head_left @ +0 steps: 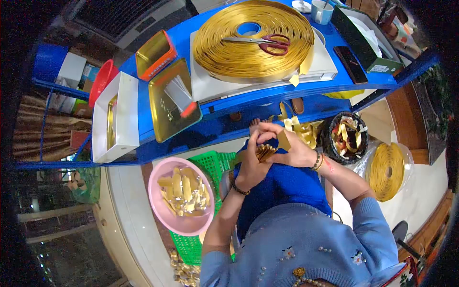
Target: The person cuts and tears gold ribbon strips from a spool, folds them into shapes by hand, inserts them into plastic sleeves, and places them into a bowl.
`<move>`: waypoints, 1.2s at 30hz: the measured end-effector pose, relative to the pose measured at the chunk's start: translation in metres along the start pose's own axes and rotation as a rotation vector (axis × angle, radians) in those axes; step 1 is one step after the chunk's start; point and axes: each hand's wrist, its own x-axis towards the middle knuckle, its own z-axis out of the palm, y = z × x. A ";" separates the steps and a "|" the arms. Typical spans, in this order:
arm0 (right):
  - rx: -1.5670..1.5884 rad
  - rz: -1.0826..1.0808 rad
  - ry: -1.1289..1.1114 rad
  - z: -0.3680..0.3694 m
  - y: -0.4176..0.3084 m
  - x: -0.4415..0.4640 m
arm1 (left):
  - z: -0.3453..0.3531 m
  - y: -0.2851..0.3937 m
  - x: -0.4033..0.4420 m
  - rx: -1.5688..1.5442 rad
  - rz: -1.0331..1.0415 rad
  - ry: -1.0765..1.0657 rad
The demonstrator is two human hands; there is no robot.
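Note:
Above my lap, my left hand (252,160) is wrapped round a small bundle of gold strips (265,152). Close on its right is my right hand (297,152), with bent fingers round a flat gold piece (283,141). The fingertips of both hands come near each other over the bundle. Beyond them, on the blue table, lies a large coil of gold ribbon (210,52) with red-handled scissors (275,44) on top. A pink basin (158,210) holding folded gold pieces (184,191) stands to the left.
A green crate (208,165) is under the basin. On the table are a white box (126,105), a gold tray (162,119), an orange tin (165,57), a phone (350,64) and a cup (322,12). A black bin (330,138) and another gold coil (385,172) stand at right.

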 end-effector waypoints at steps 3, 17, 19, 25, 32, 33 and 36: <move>0.061 0.022 0.022 -0.001 0.000 -0.002 | -0.005 -0.013 -0.002 -0.042 -0.115 -0.102; -0.115 0.053 0.187 -0.002 -0.021 0.012 | -0.006 0.021 -0.007 -0.371 -0.454 -0.148; -0.536 -0.149 0.426 0.005 -0.025 0.009 | -0.007 0.021 -0.009 -0.492 -0.545 -0.038; -0.723 -0.400 0.420 -0.004 -0.012 -0.004 | -0.007 0.011 -0.012 -0.723 -0.579 0.064; -0.789 -0.452 0.402 0.002 -0.005 0.012 | -0.001 0.020 -0.010 -0.525 -0.542 0.017; -0.799 -0.456 0.405 0.003 -0.005 0.012 | -0.001 0.019 -0.011 -0.499 -0.541 0.014; -0.853 -0.446 0.406 0.002 -0.006 0.006 | 0.000 0.006 -0.012 -0.486 -0.531 0.005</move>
